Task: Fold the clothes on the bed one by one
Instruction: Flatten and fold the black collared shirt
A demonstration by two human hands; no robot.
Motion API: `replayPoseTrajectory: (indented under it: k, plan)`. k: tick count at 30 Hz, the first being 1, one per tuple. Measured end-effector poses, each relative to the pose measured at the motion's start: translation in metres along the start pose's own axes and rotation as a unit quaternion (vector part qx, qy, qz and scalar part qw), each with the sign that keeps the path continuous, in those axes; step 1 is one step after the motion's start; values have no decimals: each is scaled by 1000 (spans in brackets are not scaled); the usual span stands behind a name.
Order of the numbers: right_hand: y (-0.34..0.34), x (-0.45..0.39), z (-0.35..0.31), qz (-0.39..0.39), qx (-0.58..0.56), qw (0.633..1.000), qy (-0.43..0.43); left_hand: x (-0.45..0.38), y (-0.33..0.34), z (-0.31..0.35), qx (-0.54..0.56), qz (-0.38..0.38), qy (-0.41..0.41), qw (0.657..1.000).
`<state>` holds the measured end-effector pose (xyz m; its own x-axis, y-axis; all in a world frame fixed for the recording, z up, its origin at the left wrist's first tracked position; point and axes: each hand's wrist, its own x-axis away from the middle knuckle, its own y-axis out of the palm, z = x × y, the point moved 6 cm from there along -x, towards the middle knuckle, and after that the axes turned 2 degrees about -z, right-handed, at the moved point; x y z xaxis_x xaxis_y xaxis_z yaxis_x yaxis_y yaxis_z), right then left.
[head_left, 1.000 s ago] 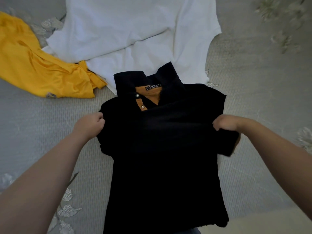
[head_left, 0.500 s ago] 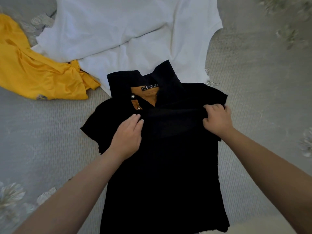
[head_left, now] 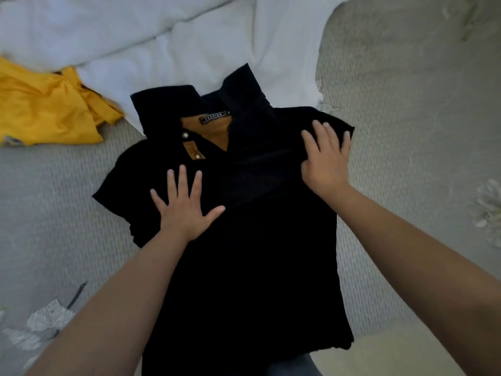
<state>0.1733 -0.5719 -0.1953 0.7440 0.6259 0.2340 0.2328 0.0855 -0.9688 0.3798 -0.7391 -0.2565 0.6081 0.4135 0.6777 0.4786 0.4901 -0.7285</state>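
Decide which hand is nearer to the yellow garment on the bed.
Left. The left hand lies flat on the black shirt, on the side facing the yellow garment. The right hand presses the shirt's far shoulder, farther away.

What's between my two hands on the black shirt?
In the head view, only black shirt: a raised fold of its cloth runs from the left hand up to the right hand.

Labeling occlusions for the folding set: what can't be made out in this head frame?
- Black polo shirt: hem cut off by the bottom edge; fabric under the left hand and right hand is hidden.
- White garment: top cut off by the frame edge, its near edge covered by the polo collar.
- Yellow garment: cut off at the left edge.
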Motion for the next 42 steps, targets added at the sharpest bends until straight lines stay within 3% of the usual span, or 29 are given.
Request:
replayPoseTrajectory:
  k: [2,3,6,11,13,15,18,20,25,29,33,37,42]
  plan:
    - [10,26,-14,25,-12,996,-87,0,0,-2,4,6,2,1000]
    - [22,38,-13,-9,-12,995,-99,0,-1,-2,6,7,6,1000]
    - [59,60,10,-145,-4,988,-44,3,-3,1,-12,3,-4,1000]
    - [60,52,15,-190,-5,980,-64,6,-13,9,-78,4,-25,997]
    - [49,56,14,-158,-19,984,-74,20,-14,14,-74,81,9,994]
    - [33,76,8,-79,-29,990,-109,50,-1,26,-43,140,76,986]
    - [39,144,-4,-51,19,972,-227,107,55,39,-45,109,153,981]
    - [57,196,3,-70,31,968,-238,142,98,36,-55,51,146,986]
    - [89,303,33,-145,5,985,-97,213,167,27,-43,13,64,997]
    - [91,346,25,-136,-33,990,-25,230,190,25,-60,-3,15,998]
    - [90,356,15,-134,-106,978,122,235,190,25,-71,10,31,997]
    - [65,341,5,-88,-251,953,145,257,199,13,-70,6,24,997]
    - [25,289,28,8,-308,927,214,268,218,-17,-80,5,-9,997]
